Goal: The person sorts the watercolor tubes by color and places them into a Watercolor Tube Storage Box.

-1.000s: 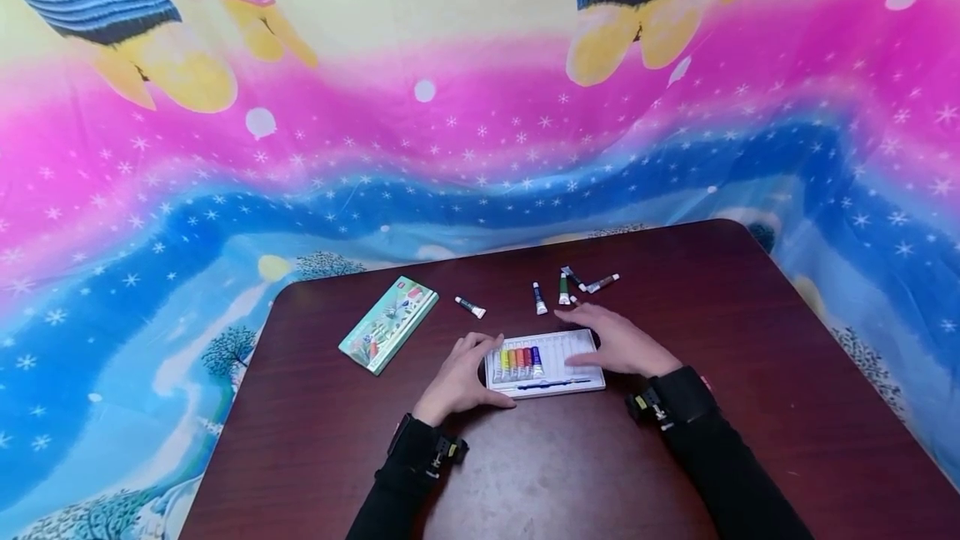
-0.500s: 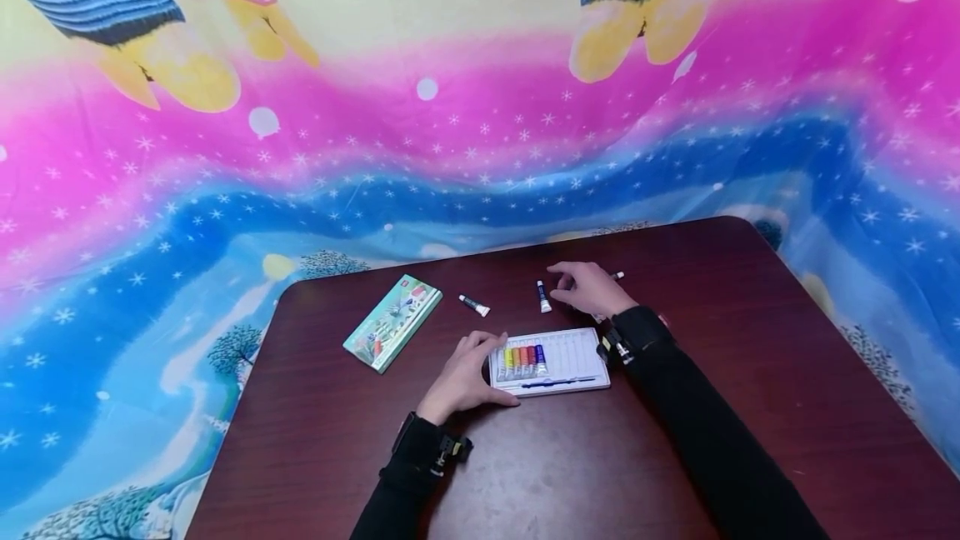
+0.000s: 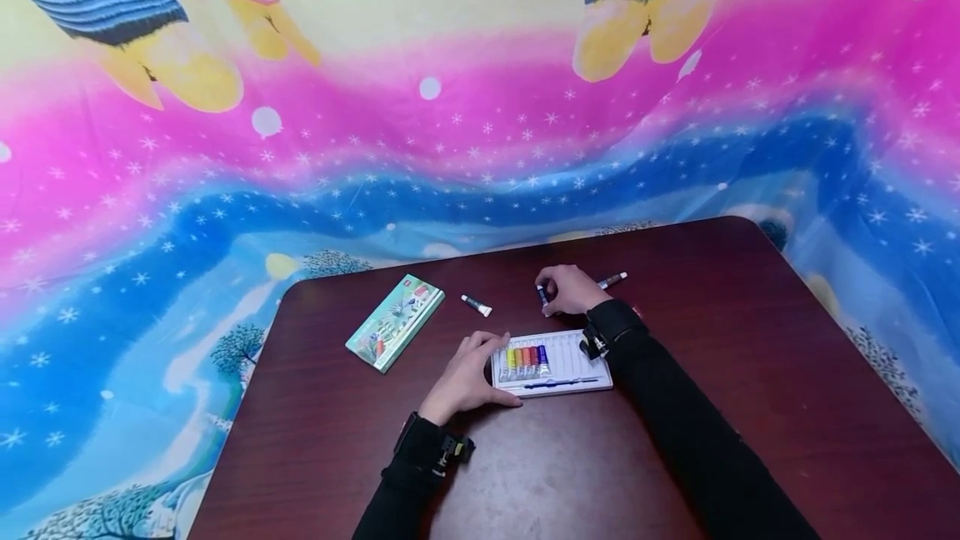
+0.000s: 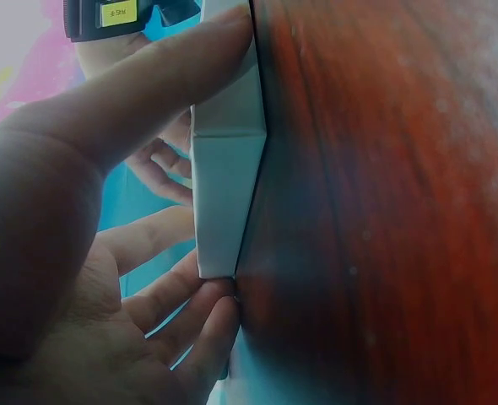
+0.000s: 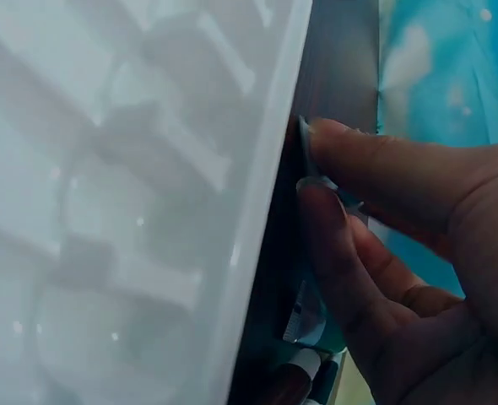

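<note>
My left hand (image 3: 468,373) grips the left end of a white plastic paint tray (image 3: 558,357), thumb on its near side and fingers on the far side. In the left wrist view the thumb lies along the tray's white wall (image 4: 228,194). The tray holds several paint tubes (image 3: 527,357), yellow through red to blue, in its left slots, and a thin blue brush (image 3: 561,383) along the front. Beyond the tray my right hand (image 3: 576,290) pinches a dark blue paint tube (image 3: 542,297) between thumb and forefinger. In the right wrist view, that tube's flat silvery end (image 5: 310,160) shows between the fingertips.
A dark-capped paint tube (image 3: 476,305) lies behind the tray. Another tube (image 3: 612,280) shows right of my right hand, which hides others nearby. A green illustrated box (image 3: 395,323) lies at the left on the dark red table (image 3: 315,440). A printed curtain (image 3: 480,140) hangs behind.
My right hand has moved from over the tray to the loose tubes behind it, then left to the dark blue tube, which it now pinches. The left hand keeps its grip on the tray.
</note>
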Tool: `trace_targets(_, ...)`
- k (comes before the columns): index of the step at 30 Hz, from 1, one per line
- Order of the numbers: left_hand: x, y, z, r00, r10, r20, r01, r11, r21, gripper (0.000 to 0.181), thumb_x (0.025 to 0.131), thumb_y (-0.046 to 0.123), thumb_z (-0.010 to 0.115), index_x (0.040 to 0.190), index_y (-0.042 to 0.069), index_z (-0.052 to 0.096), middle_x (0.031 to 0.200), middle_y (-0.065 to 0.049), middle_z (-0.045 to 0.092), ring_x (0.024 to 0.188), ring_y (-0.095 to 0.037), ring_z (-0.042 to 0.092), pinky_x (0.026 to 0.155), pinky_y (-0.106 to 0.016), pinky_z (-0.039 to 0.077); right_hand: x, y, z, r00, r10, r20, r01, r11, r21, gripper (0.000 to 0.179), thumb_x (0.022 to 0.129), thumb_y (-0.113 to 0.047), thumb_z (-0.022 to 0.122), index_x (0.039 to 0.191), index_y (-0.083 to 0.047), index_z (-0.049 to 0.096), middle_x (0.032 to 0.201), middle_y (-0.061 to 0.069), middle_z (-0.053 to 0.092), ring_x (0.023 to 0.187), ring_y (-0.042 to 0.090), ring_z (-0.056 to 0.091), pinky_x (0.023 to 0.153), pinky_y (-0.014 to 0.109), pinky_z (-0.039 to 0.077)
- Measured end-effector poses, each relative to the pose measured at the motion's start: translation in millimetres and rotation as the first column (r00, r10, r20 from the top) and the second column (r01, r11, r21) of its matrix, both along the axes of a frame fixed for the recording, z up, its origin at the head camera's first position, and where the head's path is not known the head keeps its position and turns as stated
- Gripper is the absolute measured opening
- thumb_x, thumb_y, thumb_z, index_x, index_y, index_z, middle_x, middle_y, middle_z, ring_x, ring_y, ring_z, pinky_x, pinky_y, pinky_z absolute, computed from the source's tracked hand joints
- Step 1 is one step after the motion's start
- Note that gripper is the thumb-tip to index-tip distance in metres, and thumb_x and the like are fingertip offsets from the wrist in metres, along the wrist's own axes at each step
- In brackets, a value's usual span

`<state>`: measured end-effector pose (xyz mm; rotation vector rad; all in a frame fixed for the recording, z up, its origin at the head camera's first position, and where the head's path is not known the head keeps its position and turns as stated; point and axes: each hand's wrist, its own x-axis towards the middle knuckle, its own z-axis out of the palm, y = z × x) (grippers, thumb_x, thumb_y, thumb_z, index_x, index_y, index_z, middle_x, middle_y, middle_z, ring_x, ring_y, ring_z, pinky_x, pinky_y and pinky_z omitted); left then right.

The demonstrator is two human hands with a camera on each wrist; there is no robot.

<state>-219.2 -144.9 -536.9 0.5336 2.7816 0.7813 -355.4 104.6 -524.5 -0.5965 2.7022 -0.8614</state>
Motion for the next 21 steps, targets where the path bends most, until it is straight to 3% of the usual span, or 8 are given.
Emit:
trace_targets(4, -0.1, 0.2, -0.7, 1.0, -0.001, -0.005, 0.001, 1.0, 0.007, 0.107, 0.071, 0.05, 0.094, 0.159, 0.02, 0.044, 0.146, -0.006, 0.049, 0.133, -0.025, 0.045, 0.11, -0.046, 0.045, 7.0, -1, 2.6, 0.999, 0.03, 0.012, -0.03, 0.999, -0.025, 0.052, 0.082, -0.01, 0.088, 0.128, -0.008, 0.063, 0.103, 0.008, 0.067, 0.092, 0.023, 0.062, 0.086, 0.04, 0.051)
trace_targets(9, -0.4, -0.2, -1.3, 1.0, -0.004, -0.005, 0.004, 1.0, 0.002, 0.107, 0.07, 0.051, 0.094, 0.159, 0.02, 0.044, 0.146, -0.006, 0.049, 0.132, -0.024, 0.044, 0.109, -0.046, 0.045, 16.0, -1, 5.2, 0.997, 0.063, 0.036, -0.06, 0.996, -0.068, 0.051, 0.089, -0.009, 0.082, 0.132, -0.009, 0.057, 0.096, 0.007, 0.065, 0.081, 0.02, 0.06, 0.078, 0.036, 0.049)
trace_targets(16, -0.8, -0.8, -1.7, 1.0, -0.005, -0.005, 0.005, 1.0, 0.002, 0.107, 0.07, 0.051, 0.094, 0.159, 0.02, 0.044, 0.147, -0.006, 0.049, 0.133, -0.025, 0.044, 0.11, -0.046, 0.044, 19.2, 1, -0.2, 0.997, 0.074, 0.009, -0.072, 0.983, -0.168, 0.05, 0.092, -0.006, 0.078, 0.136, -0.01, 0.054, 0.097, 0.008, 0.064, 0.079, 0.016, 0.066, 0.078, 0.036, 0.053)
trace_targets(18, -0.6, -0.8, -1.4, 1.0, -0.005, -0.005, 0.005, 1.0, 0.004, 0.107, 0.07, 0.051, 0.094, 0.159, 0.02, 0.044, 0.147, -0.006, 0.049, 0.133, -0.024, 0.044, 0.11, -0.046, 0.045, 21.4, 3, -1.1, 0.998, 0.055, -0.015, -0.057, 0.974, -0.22, 0.051, 0.092, -0.007, 0.079, 0.137, -0.009, 0.055, 0.098, 0.008, 0.065, 0.081, 0.015, 0.068, 0.079, 0.035, 0.056)
trace_targets(21, -0.2, -0.9, -0.8, 1.0, -0.007, -0.004, 0.007, 1.0, 0.01, 0.107, 0.07, 0.052, 0.094, 0.159, 0.02, 0.044, 0.147, -0.006, 0.049, 0.132, -0.025, 0.045, 0.11, -0.046, 0.044, 29.8, 4, 3.9, 0.998, 0.017, -0.062, -0.038, 0.933, -0.359, 0.053, 0.089, -0.007, 0.081, 0.136, -0.007, 0.057, 0.099, 0.01, 0.066, 0.083, 0.015, 0.07, 0.08, 0.032, 0.059)
